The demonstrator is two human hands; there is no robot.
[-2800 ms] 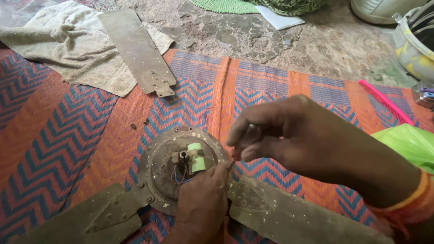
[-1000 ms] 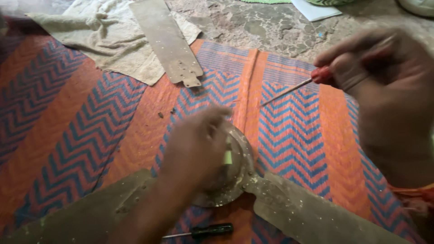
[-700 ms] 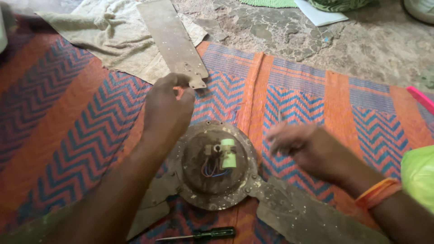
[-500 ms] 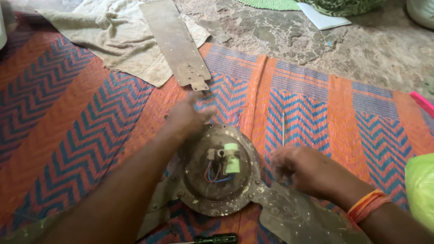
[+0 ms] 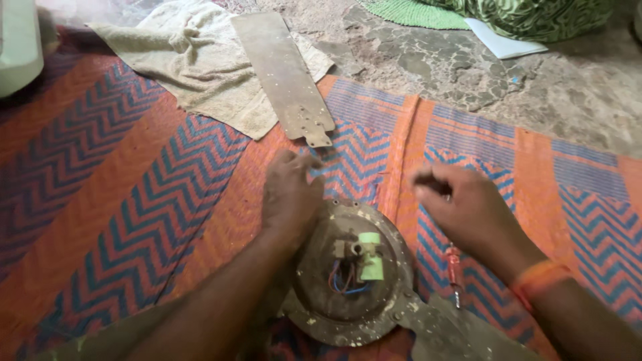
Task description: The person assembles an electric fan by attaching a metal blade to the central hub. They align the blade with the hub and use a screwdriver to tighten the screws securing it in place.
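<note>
A dirty round fan motor hub (image 5: 314, 314) lies on the striped mat, with a green capacitor (image 5: 370, 257) and red and blue wires at its centre. My left hand (image 5: 291, 194) rests palm down on the mat at the hub's upper left edge, fingers spread toward a few small dark bits, holding nothing. My right hand (image 5: 461, 207) hovers just right of the hub, blurred, fingers curled together with nothing visible in them. A red-handled screwdriver (image 5: 455, 264) lies on the mat under my right wrist. One dusty blade (image 5: 461, 334) stays fixed to the hub at the lower right.
A detached fan blade (image 5: 284, 73) lies across a beige towel (image 5: 187, 60) at the back. A white container (image 5: 17, 47) stands at the top left. Green cloth (image 5: 535, 13), white paper (image 5: 505, 43) and a green mat (image 5: 408, 10) lie on the stone floor beyond.
My right hand held the red screwdriver a second ago; it now lies on the mat. My left hand left the hub, reached up to the left, then settled by its rim.
</note>
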